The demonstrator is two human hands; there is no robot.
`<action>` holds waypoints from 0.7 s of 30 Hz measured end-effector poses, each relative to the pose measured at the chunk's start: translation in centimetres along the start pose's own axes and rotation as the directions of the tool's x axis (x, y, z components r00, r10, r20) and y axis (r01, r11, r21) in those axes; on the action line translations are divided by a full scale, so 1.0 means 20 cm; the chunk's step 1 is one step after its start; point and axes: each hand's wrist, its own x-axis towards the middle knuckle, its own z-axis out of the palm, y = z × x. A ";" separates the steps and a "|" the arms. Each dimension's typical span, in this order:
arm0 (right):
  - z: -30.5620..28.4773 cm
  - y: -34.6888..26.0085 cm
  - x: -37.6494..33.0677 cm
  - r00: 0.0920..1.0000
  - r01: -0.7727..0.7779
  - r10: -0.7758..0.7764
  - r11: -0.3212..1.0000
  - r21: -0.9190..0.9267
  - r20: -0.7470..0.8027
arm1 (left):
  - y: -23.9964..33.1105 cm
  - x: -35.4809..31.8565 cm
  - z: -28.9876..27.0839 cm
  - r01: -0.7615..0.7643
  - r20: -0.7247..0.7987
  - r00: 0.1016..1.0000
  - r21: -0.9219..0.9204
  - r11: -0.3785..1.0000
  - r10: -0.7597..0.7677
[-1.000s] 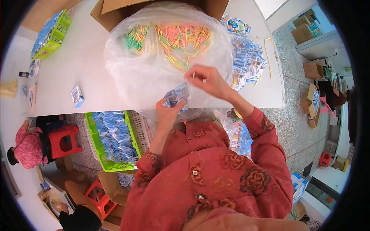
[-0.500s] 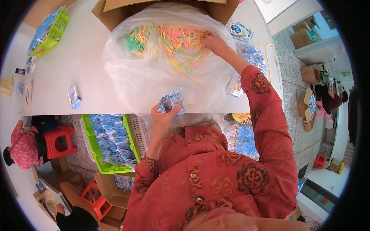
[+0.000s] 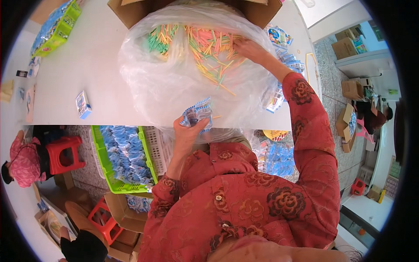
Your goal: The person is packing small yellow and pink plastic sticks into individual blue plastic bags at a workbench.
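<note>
My left hand [image 3: 187, 133] is closed around a small clear packet [image 3: 198, 114] with blue-and-white striped edges, held upright above the table's near edge. Beyond it a large clear plastic bag [image 3: 152, 87] lies spread out. Thin short sticks [image 3: 211, 41] in pink, yellow, orange and green are heaped in the bag, with some scattered toward me. My right hand [image 3: 251, 49] reaches to the right side of this heap, its fingers curled in among the sticks; the fingertips are hidden, so what they grip cannot be made out.
A cardboard box [image 3: 124, 15] stands behind the bag. Blue-striped packets [image 3: 276, 99] lie to its right. A small blue-and-white box [image 3: 83, 105] rests on the table [image 3: 98, 56]. Below the edge is a green crate [image 3: 155, 174] of blue packets. Other people sit left, lower left and far right.
My right hand stays at the heap's right side, and the loose sticks there lie differently. My left hand still holds the packet. The whole view has shifted slightly.
</note>
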 end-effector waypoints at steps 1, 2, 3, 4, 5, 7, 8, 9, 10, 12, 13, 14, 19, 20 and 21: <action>-0.01 -0.01 0.01 1.000 0.002 -0.002 1.000 0.002 -0.003 | 0.00 0.00 0.00 0.000 -0.004 1.000 0.002 1.000 0.000; -0.01 0.00 0.00 1.000 -0.010 0.009 1.000 0.013 0.010 | 0.00 0.00 0.00 0.003 -0.003 1.000 0.013 1.000 -0.003; -0.01 -0.01 0.00 1.000 -0.022 0.021 0.999 0.024 0.022 | 0.00 0.00 0.00 0.006 -0.001 1.000 0.025 1.000 -0.006; -0.01 -0.01 0.00 1.000 -0.024 0.023 0.999 0.025 0.021 | 0.00 0.00 0.00 0.006 -0.001 1.000 0.028 1.000 -0.006; 0.00 -0.01 -0.01 0.998 -0.053 0.054 0.998 0.047 -0.013 | -0.01 0.00 0.00 -0.001 0.004 1.000 0.028 1.000 0.001; 0.00 -0.01 -0.01 0.995 -0.085 0.088 0.994 0.069 -0.048 | 0.00 0.00 0.00 -0.009 0.011 1.000 0.031 0.999 0.009; 0.00 0.00 0.00 0.987 -0.107 0.118 0.989 0.100 -0.113 | 0.00 0.00 0.01 -0.009 0.011 1.000 0.030 0.999 0.009; 0.00 0.00 0.01 0.973 -0.127 0.149 0.983 0.130 -0.176 | 0.00 -0.01 0.01 -0.009 0.012 1.000 0.030 1.000 0.009; -0.01 0.00 0.01 0.972 -0.134 0.155 0.982 0.130 -0.176 | 0.00 -0.01 0.02 -0.009 0.018 1.000 0.034 0.999 0.009; -0.05 0.00 0.03 0.908 -0.195 0.275 0.945 0.262 -0.315 | -0.01 -0.01 0.02 -0.030 0.017 0.999 0.031 0.999 0.030; -0.07 -0.01 0.03 0.907 -0.199 0.279 0.944 0.262 -0.316 | -0.01 -0.01 0.02 -0.031 0.021 0.999 0.034 0.999 0.030; -0.18 -0.05 0.05 0.852 -0.260 0.480 0.737 0.624 -0.211 | -0.01 -0.01 0.00 -0.033 -0.009 0.999 0.033 0.999 0.034; -0.41 -0.20 0.02 0.800 -0.163 0.584 -0.007 0.987 0.136 | 0.04 -0.01 -0.01 -0.042 -0.038 0.998 0.041 0.998 0.043; -0.40 -0.23 0.01 0.798 -0.168 0.587 0.002 0.986 0.135 | 0.04 0.00 0.00 -0.052 -0.038 0.998 0.044 0.998 0.054; -0.36 -0.27 0.00 0.798 -0.173 0.588 0.011 0.985 0.134 | 0.04 0.01 0.00 -0.062 -0.040 0.997 0.045 0.997 0.064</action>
